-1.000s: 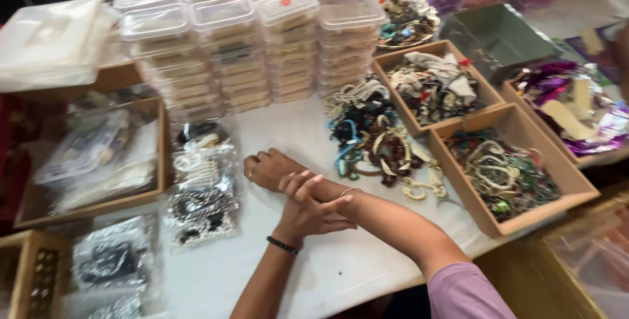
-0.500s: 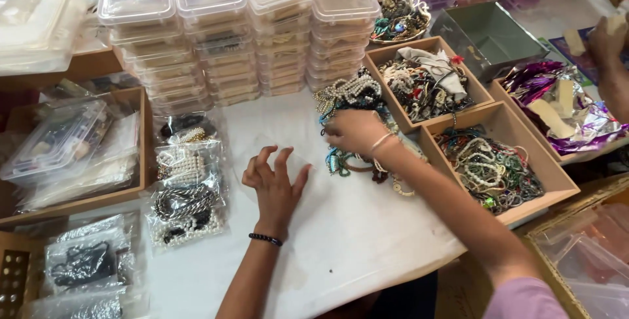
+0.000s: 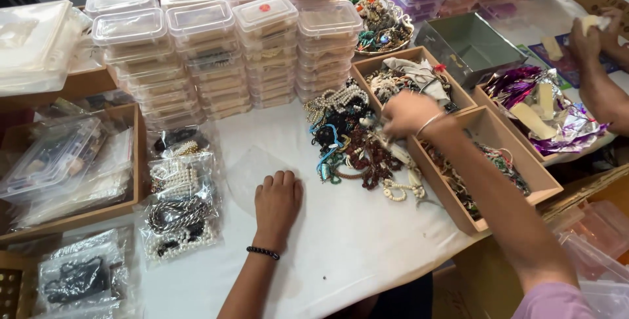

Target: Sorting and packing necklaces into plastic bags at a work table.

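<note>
Resting left hand (image 3: 278, 199) flat; right hand (image 3: 406, 113) over bead pile (image 3: 357, 142).

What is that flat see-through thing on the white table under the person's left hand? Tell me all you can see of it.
The clear plastic bag looks thin, glossy and empty, roughly square and slightly wrinkled. It lies flat on the white table, right of the bagged necklaces and in front of the stacked lidded boxes. The left hand rests palm down on its near right corner, fingers spread over it. Nothing else touches it.
</note>
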